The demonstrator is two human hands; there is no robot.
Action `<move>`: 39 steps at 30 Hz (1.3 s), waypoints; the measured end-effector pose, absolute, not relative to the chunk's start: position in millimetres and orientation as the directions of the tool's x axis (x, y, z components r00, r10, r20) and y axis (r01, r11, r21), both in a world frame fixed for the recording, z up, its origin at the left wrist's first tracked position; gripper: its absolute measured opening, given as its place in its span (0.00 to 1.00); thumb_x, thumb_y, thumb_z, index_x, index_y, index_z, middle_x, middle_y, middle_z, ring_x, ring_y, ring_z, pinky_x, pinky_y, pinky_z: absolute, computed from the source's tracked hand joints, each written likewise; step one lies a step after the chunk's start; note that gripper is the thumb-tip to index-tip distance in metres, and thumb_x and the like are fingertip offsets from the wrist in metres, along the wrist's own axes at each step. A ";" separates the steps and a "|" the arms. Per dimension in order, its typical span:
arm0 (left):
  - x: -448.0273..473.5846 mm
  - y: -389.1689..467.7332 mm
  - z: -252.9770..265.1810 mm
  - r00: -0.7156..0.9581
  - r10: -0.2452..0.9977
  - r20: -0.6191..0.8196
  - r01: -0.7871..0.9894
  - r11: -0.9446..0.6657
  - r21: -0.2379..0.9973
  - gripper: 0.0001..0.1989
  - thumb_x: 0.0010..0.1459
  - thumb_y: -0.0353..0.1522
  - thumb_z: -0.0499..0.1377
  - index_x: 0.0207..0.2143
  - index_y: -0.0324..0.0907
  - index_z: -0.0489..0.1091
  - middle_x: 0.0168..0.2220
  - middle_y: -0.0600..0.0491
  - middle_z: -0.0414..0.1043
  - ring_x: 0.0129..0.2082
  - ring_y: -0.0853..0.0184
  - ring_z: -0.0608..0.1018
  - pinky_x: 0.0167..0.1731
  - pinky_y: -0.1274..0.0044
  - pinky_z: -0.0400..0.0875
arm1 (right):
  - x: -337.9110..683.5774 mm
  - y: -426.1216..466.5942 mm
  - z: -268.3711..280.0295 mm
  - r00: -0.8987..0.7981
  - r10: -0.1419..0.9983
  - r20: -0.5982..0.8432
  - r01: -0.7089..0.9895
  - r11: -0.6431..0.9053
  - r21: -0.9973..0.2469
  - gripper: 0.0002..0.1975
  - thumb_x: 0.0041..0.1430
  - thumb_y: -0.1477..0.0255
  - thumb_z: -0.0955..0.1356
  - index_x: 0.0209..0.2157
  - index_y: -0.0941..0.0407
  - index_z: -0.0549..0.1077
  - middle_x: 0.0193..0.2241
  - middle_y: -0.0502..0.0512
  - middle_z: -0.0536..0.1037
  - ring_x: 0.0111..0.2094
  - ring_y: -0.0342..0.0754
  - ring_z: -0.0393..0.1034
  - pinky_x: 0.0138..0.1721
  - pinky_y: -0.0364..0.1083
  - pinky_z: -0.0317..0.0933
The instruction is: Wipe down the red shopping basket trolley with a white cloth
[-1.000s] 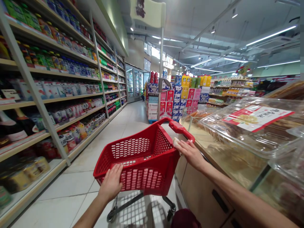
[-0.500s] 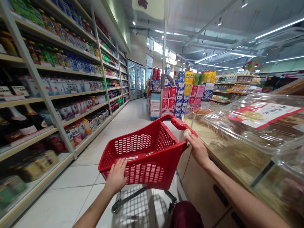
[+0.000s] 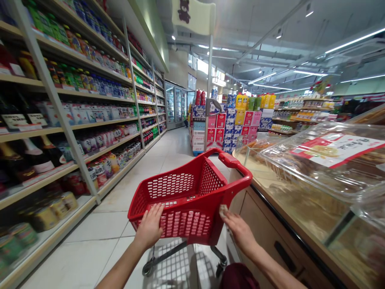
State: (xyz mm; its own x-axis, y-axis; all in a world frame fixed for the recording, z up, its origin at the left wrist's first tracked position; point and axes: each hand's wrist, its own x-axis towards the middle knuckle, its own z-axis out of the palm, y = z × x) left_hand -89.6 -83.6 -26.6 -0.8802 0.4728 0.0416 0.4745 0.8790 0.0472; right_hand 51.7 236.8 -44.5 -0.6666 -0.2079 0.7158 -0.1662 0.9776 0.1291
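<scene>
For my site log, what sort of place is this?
Very likely a supermarket: there's a red shopping cart, long shelves of bottles, and glass-doored coolers beyond.

A supermarket — long shelves point(image 3: 105, 122) of bottled drinks point(image 3: 81, 79), stacked cartons point(image 3: 230, 128), glass-door fridges point(image 3: 177, 102) — and a red shopping cart point(image 3: 192, 202).

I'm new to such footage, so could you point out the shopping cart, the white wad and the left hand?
Shopping cart point(image 3: 195, 204), head view: upper near side wall.
White wad point(image 3: 223, 210), head view: middle of its visible part.
Left hand point(image 3: 150, 226), head view: back of the hand.
</scene>
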 end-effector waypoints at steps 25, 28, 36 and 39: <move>-82.3 -101.1 -29.0 -0.859 0.469 0.203 0.479 0.598 0.642 0.34 0.39 0.20 0.48 0.54 0.36 0.55 0.58 0.45 0.53 0.59 0.63 0.54 0.58 0.67 0.47 | 16.0 125.9 -41.6 -0.841 0.061 0.538 -0.338 0.716 -0.610 0.16 0.50 0.73 0.63 0.42 0.55 0.71 0.44 0.59 0.73 0.46 0.53 0.67 0.48 0.55 0.59; -63.1 -88.1 -14.7 -0.885 0.435 0.165 0.264 0.180 0.948 0.35 0.42 0.24 0.53 0.56 0.42 0.51 0.58 0.46 0.53 0.57 0.62 0.58 0.55 0.67 0.54 | 7.3 94.2 -1.3 -0.935 0.216 0.283 -0.240 0.206 -0.949 0.17 0.50 0.68 0.64 0.42 0.58 0.69 0.38 0.58 0.76 0.39 0.52 0.71 0.40 0.51 0.65; -19.5 -78.7 -16.8 -0.843 0.515 -0.157 -0.399 -0.401 0.825 0.20 0.46 0.40 0.60 0.40 0.40 0.67 0.40 0.47 0.72 0.37 0.64 0.74 0.36 0.72 0.68 | -6.8 40.2 -21.3 -0.929 0.317 0.188 -0.198 0.003 -0.980 0.16 0.44 0.61 0.68 0.32 0.58 0.71 0.32 0.57 0.76 0.33 0.51 0.71 0.36 0.48 0.65; -15.8 -87.6 -30.7 -0.871 0.447 -0.207 -0.431 -0.487 0.760 0.19 0.43 0.39 0.63 0.38 0.40 0.68 0.36 0.49 0.73 0.34 0.67 0.74 0.35 0.75 0.67 | -7.5 32.9 -43.2 -0.914 0.365 0.176 -0.165 0.061 -0.984 0.18 0.45 0.61 0.67 0.36 0.58 0.70 0.34 0.58 0.76 0.35 0.51 0.70 0.37 0.48 0.64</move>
